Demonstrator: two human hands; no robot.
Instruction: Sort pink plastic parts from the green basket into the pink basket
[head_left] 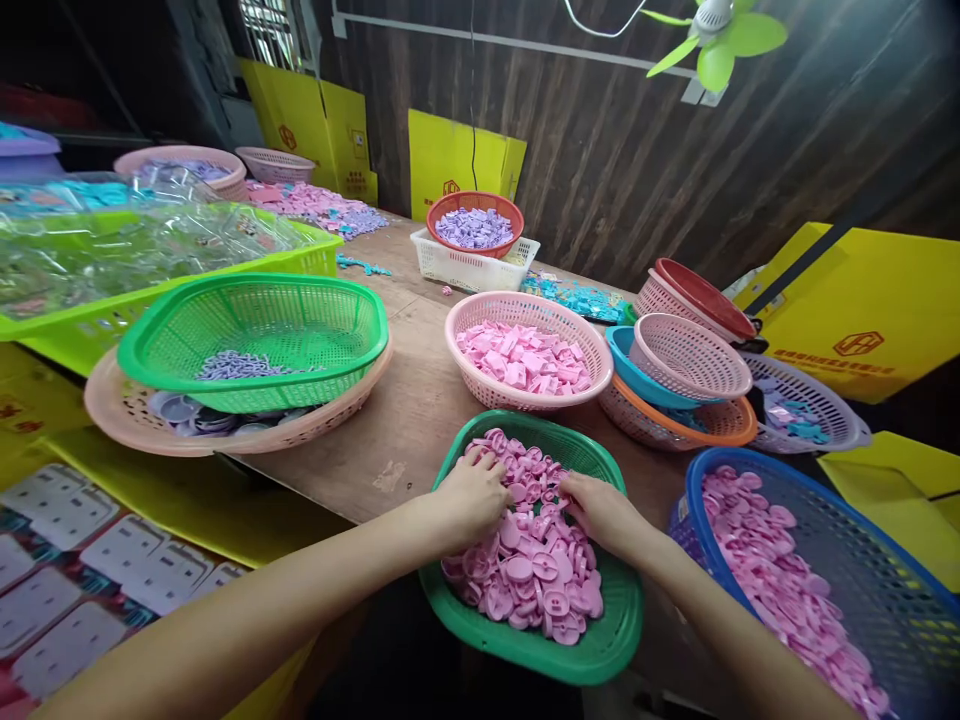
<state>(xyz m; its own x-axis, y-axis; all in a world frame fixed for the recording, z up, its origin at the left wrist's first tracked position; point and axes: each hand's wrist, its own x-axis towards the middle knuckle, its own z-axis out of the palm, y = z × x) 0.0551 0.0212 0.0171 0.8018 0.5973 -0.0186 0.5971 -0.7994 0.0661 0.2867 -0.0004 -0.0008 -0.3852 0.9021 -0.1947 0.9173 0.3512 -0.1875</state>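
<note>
A dark green basket (529, 655) at the table's near edge holds a heap of small pink plastic pieces (536, 570), several of them round or oval. My left hand (476, 495) is in the basket's left side, its fingers curled over the pink pieces, fingertips partly hidden among them. From the right, my right hand (600, 508) reaches in with thumb and fingers closed together at a pink piece. Its grip is partly covered by the hand itself.
Behind stands a pink basket (457, 350) of pink blocks. A blue basket (694, 480) with more pink pieces is at right, near stacked baskets (690, 355). To the left, a bright green basket (360, 330) rests on a peach one (105, 410). Yellow boxes (862, 300) stand beyond.
</note>
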